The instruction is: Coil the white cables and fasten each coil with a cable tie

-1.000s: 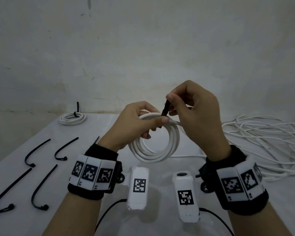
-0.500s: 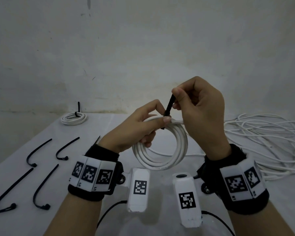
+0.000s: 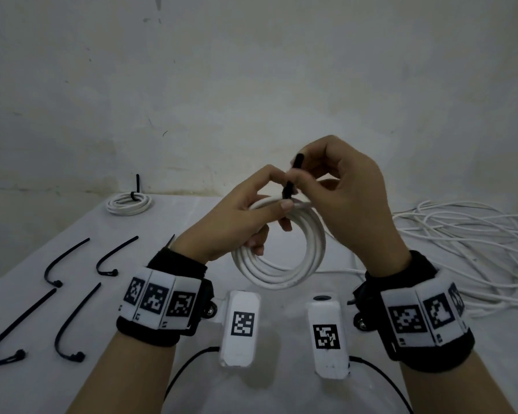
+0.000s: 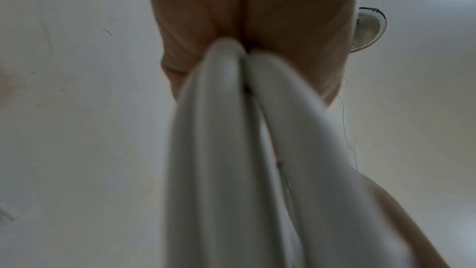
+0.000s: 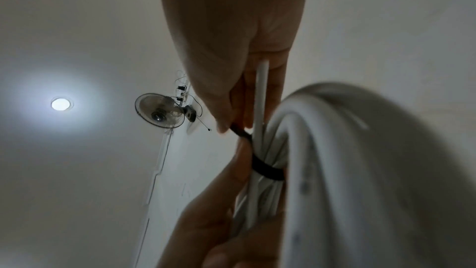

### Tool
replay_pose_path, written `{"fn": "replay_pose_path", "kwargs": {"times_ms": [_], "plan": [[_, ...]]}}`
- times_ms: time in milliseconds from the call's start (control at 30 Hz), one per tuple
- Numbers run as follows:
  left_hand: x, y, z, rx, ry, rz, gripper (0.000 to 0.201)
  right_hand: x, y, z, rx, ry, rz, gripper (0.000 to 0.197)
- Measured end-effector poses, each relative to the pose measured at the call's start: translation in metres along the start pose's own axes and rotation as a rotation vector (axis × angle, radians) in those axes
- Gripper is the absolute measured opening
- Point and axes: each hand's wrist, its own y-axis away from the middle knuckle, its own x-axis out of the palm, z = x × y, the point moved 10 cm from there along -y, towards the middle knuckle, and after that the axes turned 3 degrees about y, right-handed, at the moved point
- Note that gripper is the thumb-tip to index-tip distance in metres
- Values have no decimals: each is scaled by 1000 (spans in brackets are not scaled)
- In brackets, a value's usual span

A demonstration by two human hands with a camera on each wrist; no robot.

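Coil (image 3: 278, 252): held upright above the bench (image 3: 36, 252); looked light and springy, best gripped at its top beside the tie.
Left hand (image 3: 237, 222): curled around the coil's top.
Right hand (image 3: 347, 195): pinched the tie's tail.
Cable tie (image 5: 266, 167): looped around the strands.

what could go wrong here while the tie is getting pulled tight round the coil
1. A loose cable end stands out beside the black tie; it may be left outside the band.
2. The left hand holds the coil close to the tie, so a finger could get pinched.
3. The right hand pinches only the tie's thin tail, which could slip out.
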Motion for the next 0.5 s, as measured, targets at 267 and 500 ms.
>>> {"fn": "replay_pose_path", "kwargs": {"times_ms": [267,500], "plan": [[6,-1,5,-25,16,1,10,-7,3,-1,-33,37,-118,11],[-10,-2,3,29,97,-125,7,-9,-1,-6,-25,42,-56,11]]}}
